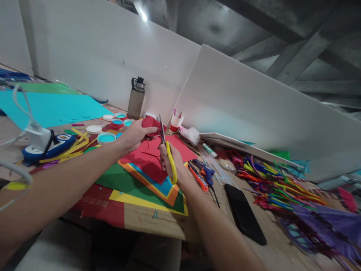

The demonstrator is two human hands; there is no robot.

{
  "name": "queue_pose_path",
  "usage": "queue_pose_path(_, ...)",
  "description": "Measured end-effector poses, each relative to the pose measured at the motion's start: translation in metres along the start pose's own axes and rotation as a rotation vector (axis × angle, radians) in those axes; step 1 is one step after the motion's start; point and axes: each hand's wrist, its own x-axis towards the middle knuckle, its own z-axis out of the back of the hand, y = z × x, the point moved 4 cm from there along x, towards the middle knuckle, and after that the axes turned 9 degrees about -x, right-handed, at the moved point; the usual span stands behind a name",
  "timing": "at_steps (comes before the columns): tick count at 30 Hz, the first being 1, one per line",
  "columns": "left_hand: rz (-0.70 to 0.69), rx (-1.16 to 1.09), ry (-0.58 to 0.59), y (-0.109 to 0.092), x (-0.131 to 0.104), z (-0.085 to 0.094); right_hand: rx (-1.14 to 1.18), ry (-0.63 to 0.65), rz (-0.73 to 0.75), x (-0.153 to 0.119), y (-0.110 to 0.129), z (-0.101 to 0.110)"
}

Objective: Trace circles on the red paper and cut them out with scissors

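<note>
My left hand (135,134) pinches a small piece of red paper (150,122) above the table. In my right hand (172,161) is a pair of scissors with yellow handles (172,165), blades pointing up and away from me. The blades meet the right edge of the red piece; whether they are fully closed I cannot tell. Beneath both hands lies a red sheet (180,145) with cut edges, on top of stacked coloured sheets (169,197) in blue, yellow, orange and green.
Left of my hands are open paint jars (106,138) and a blue power strip (50,148). A bottle (136,98) and paper cup (176,122) stand behind. To the right lie a red cutter (199,178), glue gun (208,175), black phone (244,213) and pipe cleaners (278,184).
</note>
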Motion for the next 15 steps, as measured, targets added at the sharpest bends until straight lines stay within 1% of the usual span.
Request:
queue_pose_path(8, 0.02, 0.012, -0.001, -0.0023, 0.0018, 0.0026, 0.003, 0.003, 0.004, -0.0002, 0.0005, 0.0012)
queue_pose_path(12, 0.044, 0.009, 0.018, -0.0022, 0.0027, 0.004, -0.017, 0.005, 0.007, -0.0016, 0.001, 0.0027)
queue_pose_path(15, 0.05, 0.009, 0.007, -0.0025, 0.0037, 0.006, -0.033, 0.007, -0.004, -0.0012, -0.0002, 0.0029)
